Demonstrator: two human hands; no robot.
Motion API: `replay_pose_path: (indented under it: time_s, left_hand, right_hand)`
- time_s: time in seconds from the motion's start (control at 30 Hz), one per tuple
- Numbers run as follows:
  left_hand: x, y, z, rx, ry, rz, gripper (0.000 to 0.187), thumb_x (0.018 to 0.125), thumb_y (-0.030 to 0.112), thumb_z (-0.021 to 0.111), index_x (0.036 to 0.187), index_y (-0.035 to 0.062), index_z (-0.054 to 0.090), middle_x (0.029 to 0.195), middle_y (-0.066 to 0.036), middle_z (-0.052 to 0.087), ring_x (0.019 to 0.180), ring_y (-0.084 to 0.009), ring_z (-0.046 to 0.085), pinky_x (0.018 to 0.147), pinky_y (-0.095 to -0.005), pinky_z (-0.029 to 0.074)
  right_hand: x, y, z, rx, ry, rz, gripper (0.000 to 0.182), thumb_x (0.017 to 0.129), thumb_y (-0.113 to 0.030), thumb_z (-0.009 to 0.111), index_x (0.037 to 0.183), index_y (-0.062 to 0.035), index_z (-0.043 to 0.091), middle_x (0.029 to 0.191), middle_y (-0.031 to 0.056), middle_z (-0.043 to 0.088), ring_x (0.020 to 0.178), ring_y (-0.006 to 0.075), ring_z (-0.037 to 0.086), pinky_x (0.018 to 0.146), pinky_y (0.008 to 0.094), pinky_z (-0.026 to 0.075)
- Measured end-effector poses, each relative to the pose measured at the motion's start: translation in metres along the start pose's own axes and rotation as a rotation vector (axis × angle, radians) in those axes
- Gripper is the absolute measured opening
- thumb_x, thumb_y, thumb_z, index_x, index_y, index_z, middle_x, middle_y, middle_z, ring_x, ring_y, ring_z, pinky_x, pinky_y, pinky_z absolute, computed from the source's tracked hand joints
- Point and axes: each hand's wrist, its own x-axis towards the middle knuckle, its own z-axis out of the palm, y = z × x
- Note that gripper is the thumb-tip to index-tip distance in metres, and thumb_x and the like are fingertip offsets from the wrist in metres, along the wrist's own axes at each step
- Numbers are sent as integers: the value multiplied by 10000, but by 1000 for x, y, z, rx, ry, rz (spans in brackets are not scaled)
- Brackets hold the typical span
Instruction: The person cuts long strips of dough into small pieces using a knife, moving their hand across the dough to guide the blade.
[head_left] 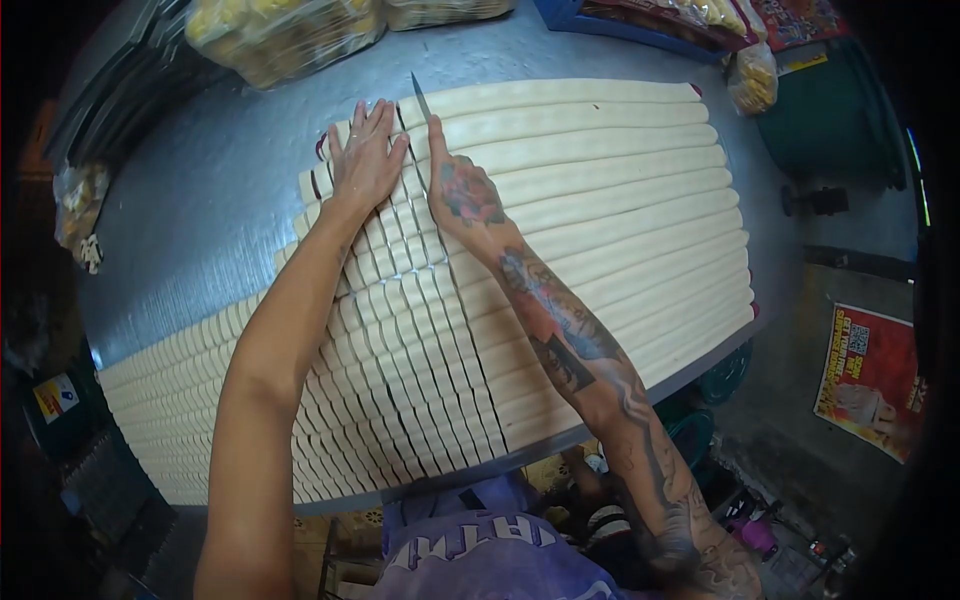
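Note:
Long pale dough rolls lie side by side across a metal table. Toward the left they are cut into short dough pieces, with dark narrow gaps between the cuts. My left hand rests flat on the far rolls, fingers spread, just left of the cut line. In my right hand is a knife, its tip pointing away from me. The index finger stretches along the knife, and the hand hides its handle. Dark red filling shows at some roll ends.
Plastic-wrapped packs of yellowish buns stand at the table's far edge. Stacked dark trays sit at the far left. A blue crate with bagged goods is at the back right, near a green bin. The metal table has a rounded edge.

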Motion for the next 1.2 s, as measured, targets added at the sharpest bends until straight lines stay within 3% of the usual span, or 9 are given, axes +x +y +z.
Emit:
replay_pose_path:
  time_s: [0.07, 0.27, 0.37, 0.6, 0.7, 0.77, 1.07, 1.1, 1.2]
  left_hand:
    - [3, -4, 2, 69, -20, -4, 659, 1125, 399, 526, 1687, 69, 423, 1766, -124, 405, 1676, -362, 262, 1321, -688, 84]
    - [2, -5, 4, 22, 118, 131, 585, 1135, 370, 531, 1674, 151, 476, 1748, -56, 451, 1651, -336, 335, 1294, -719, 121]
    - [2, -9, 8, 147, 33, 181, 575, 1131, 355, 520, 1670, 157, 487, 1750, 3, 450, 1639, -325, 362, 1301, -720, 125]
    - [1, -7, 12, 161, 87, 153, 551, 1111, 323, 535, 1634, 150, 543, 1724, 3, 490, 1625, -312, 391, 1305, -706, 155]
    - [0, -8, 11, 182, 69, 150, 547, 1127, 305, 499, 1660, 182, 508, 1741, 7, 461, 1633, -300, 374, 1307, -685, 159]
    - [-1, -7, 12, 137, 55, 130, 539, 1139, 318, 488, 1659, 173, 508, 1749, -11, 449, 1644, -313, 346, 1312, -682, 140]
    - [-120, 54, 12, 184, -26, 201, 599, 1140, 338, 470, 1688, 100, 428, 1788, -75, 371, 1662, -316, 304, 1331, -672, 107]
    - [-126, 57, 13, 216, -28, 182, 604, 1143, 346, 463, 1696, 106, 417, 1787, -71, 373, 1657, -295, 316, 1331, -664, 117]
    - [-126, 60, 18, 248, 4, 161, 615, 1149, 361, 455, 1704, 102, 399, 1789, -70, 368, 1655, -277, 324, 1330, -656, 130]
  right_hand:
    - [17, 2, 6, -79, 75, -25, 750, 1049, -75, 502, 1720, 107, 220, 796, 10, 445, 757, 100, 509, 701, 194, 454]
    - [31, 6, 18, 164, 170, -11, 779, 1023, -96, 523, 1691, 148, 205, 899, 119, 631, 848, 229, 644, 796, 311, 552]
    - [46, 8, 27, 239, 219, -33, 796, 1010, -107, 533, 1676, 169, 197, 950, 174, 724, 894, 293, 712, 844, 369, 602]
    - [88, 4, 20, 195, 213, 7, 812, 987, -108, 586, 1654, 174, 219, 1054, 249, 764, 1007, 384, 756, 901, 448, 617]
    - [33, -1, 24, 231, 170, 14, 840, 975, -101, 600, 1666, 162, 202, 1048, 253, 761, 999, 367, 759, 864, 447, 625]
    - [-11, -12, 20, 84, -89, 109, 846, 972, -88, 592, 1676, 152, 190, 1032, 252, 756, 957, 358, 752, 802, 440, 629]
    - [-107, -16, 43, 314, 157, 30, 865, 956, -67, 590, 1690, 139, 181, 963, 206, 738, 866, 304, 731, 716, 381, 619]
    - [-116, -20, 40, 106, 193, -12, 902, 937, -57, 596, 1720, 87, 172, 897, 157, 700, 797, 251, 699, 652, 338, 589]
    - [-157, -24, 60, 210, 103, 112, 917, 933, -49, 588, 1746, 27, 172, 855, 131, 661, 742, 205, 672, 608, 305, 551]
